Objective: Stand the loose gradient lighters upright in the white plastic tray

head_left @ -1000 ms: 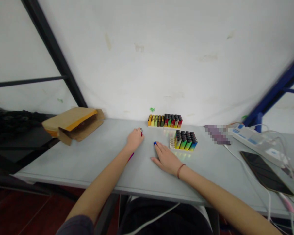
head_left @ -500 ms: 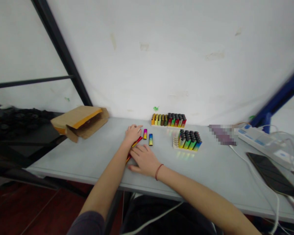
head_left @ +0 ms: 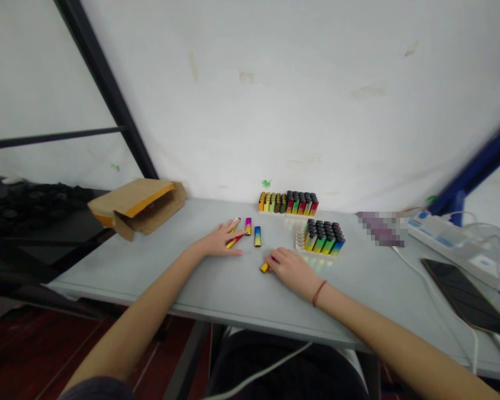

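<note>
My left hand lies flat on the grey table, fingers spread over a red-yellow lighter. Just right of it lie a pink lighter and a blue-yellow lighter, both loose on the table. My right hand rests palm down with its fingers curled on an orange lighter whose end sticks out at the left. A white tray of colourful lighters stands right beside that hand. A row of lighters stands by the wall.
An open cardboard box lies at the table's left end. A power strip, cables and a dark phone sit at the right. A blurred purple item lies near the wall. Dark shelf bars stand left.
My right hand has slid from beside my left hand to the right, taking an orange lighter with it. My left hand has spread flat, leaving two lighters lying free.
</note>
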`<state>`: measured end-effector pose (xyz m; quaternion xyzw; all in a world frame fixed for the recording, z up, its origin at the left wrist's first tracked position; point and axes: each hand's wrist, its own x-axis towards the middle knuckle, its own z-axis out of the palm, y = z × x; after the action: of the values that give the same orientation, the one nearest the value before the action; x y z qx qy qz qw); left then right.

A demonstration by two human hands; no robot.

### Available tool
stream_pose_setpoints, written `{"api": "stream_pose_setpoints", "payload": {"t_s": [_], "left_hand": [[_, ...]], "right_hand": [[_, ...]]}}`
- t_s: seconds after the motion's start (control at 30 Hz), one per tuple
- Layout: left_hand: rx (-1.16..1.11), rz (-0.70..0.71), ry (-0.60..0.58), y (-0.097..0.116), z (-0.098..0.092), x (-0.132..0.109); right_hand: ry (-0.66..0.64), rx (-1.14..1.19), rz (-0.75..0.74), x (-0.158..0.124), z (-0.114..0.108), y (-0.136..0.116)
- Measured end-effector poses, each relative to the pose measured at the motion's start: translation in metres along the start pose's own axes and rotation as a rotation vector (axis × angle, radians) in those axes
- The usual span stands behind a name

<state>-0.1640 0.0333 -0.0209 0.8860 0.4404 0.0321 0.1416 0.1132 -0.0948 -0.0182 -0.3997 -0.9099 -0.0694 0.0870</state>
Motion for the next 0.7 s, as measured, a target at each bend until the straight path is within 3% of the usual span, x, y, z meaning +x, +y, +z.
{"api": "stream_pose_setpoints", "payload": {"t_s": [0.07,0.23,0.43,0.6,0.7], "left_hand": [[0.042,-0.014,-0.002,0.006,0.002,-0.004],[0.081,-0.087,0.137,0.017,0.010,0.011],[-0.010,0.074,0.186,0.010,0.020,0.033],[-0.044,0.080,0.279,0.002,0.021,0.048],[-0.045,0.044,0.322,-0.003,0.020,0.057]], "right_hand": [[-0.005,0.048,0.064,0.004,0.002,0.013],[-0.018,0.187,0.201,0.039,0.012,0.021],[-0.020,0.260,0.245,0.076,0.018,0.017],[-0.038,0.418,0.275,0.096,0.025,0.026],[0.016,0.505,0.246,0.095,0.027,0.034]]}}
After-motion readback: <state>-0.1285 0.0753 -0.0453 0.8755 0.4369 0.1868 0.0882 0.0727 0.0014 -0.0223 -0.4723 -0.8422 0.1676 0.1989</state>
